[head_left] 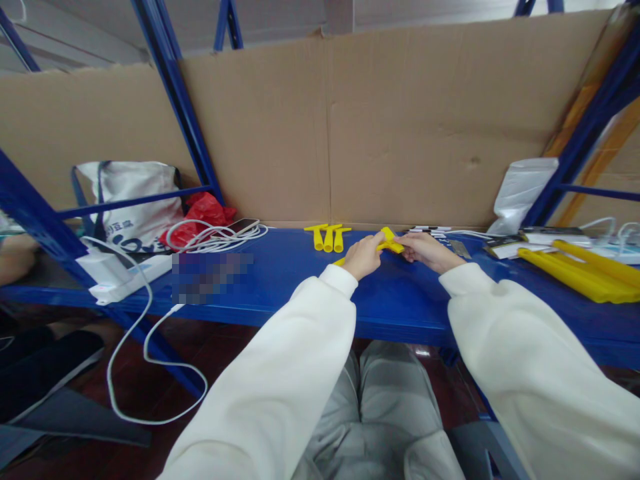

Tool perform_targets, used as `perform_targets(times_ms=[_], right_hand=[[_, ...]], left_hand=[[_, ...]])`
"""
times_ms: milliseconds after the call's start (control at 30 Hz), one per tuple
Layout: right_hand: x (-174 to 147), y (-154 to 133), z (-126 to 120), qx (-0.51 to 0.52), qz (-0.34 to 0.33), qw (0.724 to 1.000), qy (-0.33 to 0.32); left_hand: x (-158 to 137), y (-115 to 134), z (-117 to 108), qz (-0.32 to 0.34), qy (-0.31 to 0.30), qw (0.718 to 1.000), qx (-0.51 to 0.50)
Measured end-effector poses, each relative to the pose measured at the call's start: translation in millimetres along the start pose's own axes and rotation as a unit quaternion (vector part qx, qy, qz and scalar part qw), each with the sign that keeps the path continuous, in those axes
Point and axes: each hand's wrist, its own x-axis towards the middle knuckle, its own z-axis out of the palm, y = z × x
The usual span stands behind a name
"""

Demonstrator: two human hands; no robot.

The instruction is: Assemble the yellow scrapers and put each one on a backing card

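At the far left, part of another person's arm (pixel 17 257) showed beyond a blue post. Next came a white power strip (pixel 135 280) on the left of the blue surface (pixel 400 307), with a white cloth bag (pixel 140 190) behind it. A red plastic bag (pixel 207 208) sat just right of that, and a coiled white cable (pixel 225 239) lay in front of it. Three yellow T-shaped pieces (pixel 329 239) stood in a row at the far edge, left of the hands. The left hand (pixel 363 257) had its fingers clamped on another yellow piece (pixel 389 235), held near the middle of the surface; a yellow tip showed under that hand, perhaps the same piece's end. The right hand (pixel 425 252) pinched its right side between its fingers. Behind lay a black-and-white card (pixel 429 231). Farther right were a translucent bag (pixel 523 190) and, nearer, long yellow pieces (pixel 575 275).
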Motion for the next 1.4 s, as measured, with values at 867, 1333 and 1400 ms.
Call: perform_targets(times_ms=[867,1333,1400], right_hand=[[1,2,2,0.019,0.027,0.999,-0.024],[4,3,3,0.075,0.068,0.995,0.009],[6,4,3,0.081,0.074,0.994,0.002]], left_hand=[[-1,2,-4,-0.009,-0.001,1.000,0.001],[-2,2,-3,0.040,-0.029,0.999,-0.010],[-2,3,-3,0.044,-0.029,0.999,-0.013]])
